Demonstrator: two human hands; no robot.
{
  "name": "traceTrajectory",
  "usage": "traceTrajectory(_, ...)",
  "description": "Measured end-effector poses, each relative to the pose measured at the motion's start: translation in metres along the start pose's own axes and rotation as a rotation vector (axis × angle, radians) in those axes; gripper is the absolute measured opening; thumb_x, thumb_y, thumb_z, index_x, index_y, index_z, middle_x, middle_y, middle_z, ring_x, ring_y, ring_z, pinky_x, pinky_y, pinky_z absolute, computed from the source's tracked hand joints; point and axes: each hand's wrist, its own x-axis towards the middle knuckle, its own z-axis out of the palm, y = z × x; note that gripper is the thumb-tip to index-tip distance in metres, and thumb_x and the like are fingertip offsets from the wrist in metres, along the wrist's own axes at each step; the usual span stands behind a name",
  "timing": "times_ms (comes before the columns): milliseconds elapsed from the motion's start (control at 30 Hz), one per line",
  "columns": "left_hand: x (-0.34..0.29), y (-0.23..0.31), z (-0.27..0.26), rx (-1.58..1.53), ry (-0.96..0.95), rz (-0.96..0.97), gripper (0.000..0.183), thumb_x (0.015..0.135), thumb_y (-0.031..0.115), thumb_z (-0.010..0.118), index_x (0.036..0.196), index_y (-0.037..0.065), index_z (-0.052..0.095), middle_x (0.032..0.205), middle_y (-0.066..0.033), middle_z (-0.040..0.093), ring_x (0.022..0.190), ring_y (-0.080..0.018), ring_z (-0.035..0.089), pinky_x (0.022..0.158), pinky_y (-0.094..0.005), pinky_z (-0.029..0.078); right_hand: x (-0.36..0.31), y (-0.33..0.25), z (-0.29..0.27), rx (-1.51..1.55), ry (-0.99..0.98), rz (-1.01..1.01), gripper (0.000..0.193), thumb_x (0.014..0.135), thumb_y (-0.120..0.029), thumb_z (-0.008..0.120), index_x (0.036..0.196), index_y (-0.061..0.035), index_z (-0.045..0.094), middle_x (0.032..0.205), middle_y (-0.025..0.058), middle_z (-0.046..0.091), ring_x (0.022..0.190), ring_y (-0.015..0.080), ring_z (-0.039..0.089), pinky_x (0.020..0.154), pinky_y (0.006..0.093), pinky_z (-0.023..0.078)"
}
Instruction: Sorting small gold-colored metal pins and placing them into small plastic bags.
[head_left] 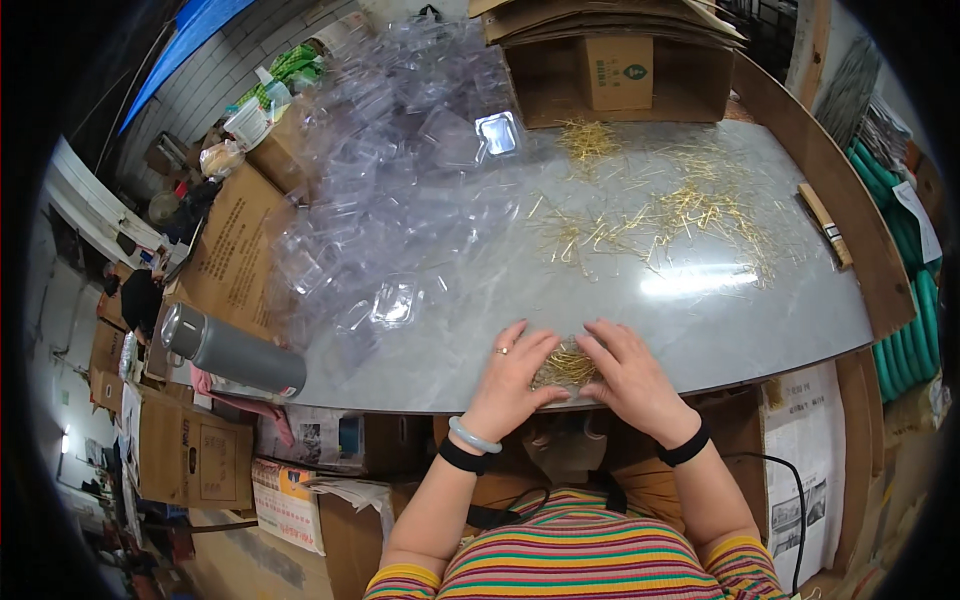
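At the table's near edge a small clump of thin gold wire pins [568, 366] lies between my two hands. My left hand [511, 374] curves round its left side, thumb on the near side and fingers on the far side. From the right, my right hand [640, 384] closes on the same clump in a like way. The fingertips hide part of the pins. Farther off, a loose spread of the same gold pins [705, 212] covers the right part of the grey tabletop [520, 305]. A smaller heap of pins [588, 140] sits near the far edge.
Clear plastic boxes [390, 150] pile up over the table's left side. A grey flask [235, 350] lies at the near left corner. A wooden-handled brush [825, 226] rests by the right cardboard rim [868, 215]. An open cardboard box [690, 85] stands at the back.
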Motion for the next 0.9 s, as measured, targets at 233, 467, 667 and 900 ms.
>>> traceTrajectory(233,0.001,0.005,0.009,-0.162,0.019,-0.034,0.081,0.076,0.02,0.083,0.144,0.0,0.043,0.14,-0.0208,0.051,0.135,-0.04,0.044,0.114,-0.0473,0.035,0.001,0.009,0.014,0.078,-0.07,-0.043,0.05,0.088,-0.014,0.068,0.133,-0.0006,0.051,0.139,0.0189,0.05,0.13,0.0383,0.048,0.11,0.047,0.04)
traceTrajectory(467,0.005,0.029,0.008,-0.047,-0.032,0.052,0.079,0.076,0.017,0.081,0.141,-0.006,0.041,0.143,-0.0246,0.045,0.135,-0.0427,0.041,0.115,-0.0485,0.034,-0.015,-0.016,0.01,0.155,0.143,0.226,0.056,0.093,-0.005,0.061,0.142,0.006,0.038,0.148,0.0272,0.039,0.136,0.0432,0.041,0.112,0.0466,0.037)
traceTrajectory(667,0.01,0.02,0.021,-0.089,0.012,-0.038,0.081,0.075,0.007,0.078,0.145,-0.003,0.038,0.141,-0.0234,0.047,0.132,-0.0416,0.043,0.111,-0.0466,0.038,0.003,-0.019,0.022,0.615,0.081,0.19,0.064,0.097,-0.01,0.056,0.151,0.0056,0.025,0.155,0.0283,0.029,0.144,0.0417,0.031,0.118,0.051,0.027)
traceTrajectory(900,0.01,0.025,0.016,-0.213,0.046,-0.038,0.094,0.071,0.009,0.084,0.15,0.001,0.033,0.138,-0.0203,0.05,0.133,-0.0389,0.044,0.112,-0.0481,0.036,0.002,0.006,-0.003,0.162,-0.152,0.023,0.067,0.088,-0.02,0.071,0.145,-0.0031,0.04,0.143,0.0195,0.049,0.139,0.036,0.042,0.116,0.0585,0.025)
